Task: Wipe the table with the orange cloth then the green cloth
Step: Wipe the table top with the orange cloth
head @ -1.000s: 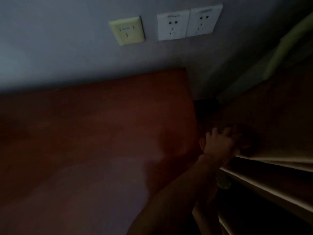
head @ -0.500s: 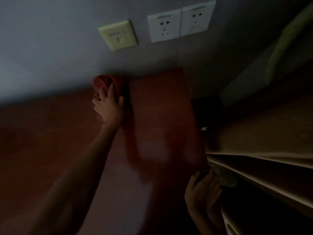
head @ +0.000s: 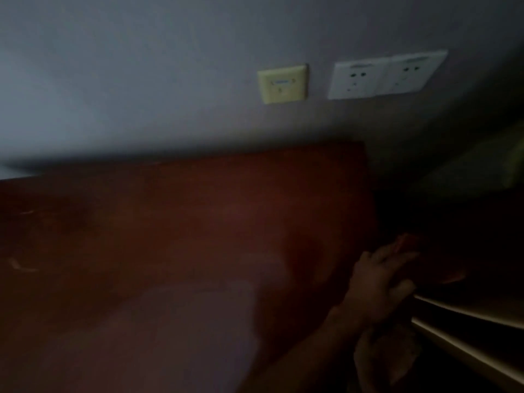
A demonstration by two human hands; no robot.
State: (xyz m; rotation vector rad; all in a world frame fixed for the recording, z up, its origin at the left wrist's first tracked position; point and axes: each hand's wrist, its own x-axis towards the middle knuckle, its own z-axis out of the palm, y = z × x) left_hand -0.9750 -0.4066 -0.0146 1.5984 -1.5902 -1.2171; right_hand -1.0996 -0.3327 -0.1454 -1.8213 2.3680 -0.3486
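Dim light covers a reddish-brown tabletop [head: 170,236] that runs back to a grey wall [head: 141,80] in this blurred head-camera view. At the tabletop's right edge, the person's left hand [head: 380,282] reaches across to the pale shelves [head: 467,313] standing beside it. Its fingers [head: 397,255] lie fairly straight and close together, pressed over a reddish-orange patch that appears to be the orange cloth [head: 408,241], which sits just past the fingertips on the dark top of the shelf unit. Whether the thumb curls round the cloth is lost in shadow. Below that arm, the right hand [head: 385,355] hangs by the shelf fronts, too dark and blurred to tell how its fingers lie. On the wall above, 1 yellowed plate [head: 282,83] sits beside 2 white sockets [head: 385,75]. The green cloth cannot be made out.
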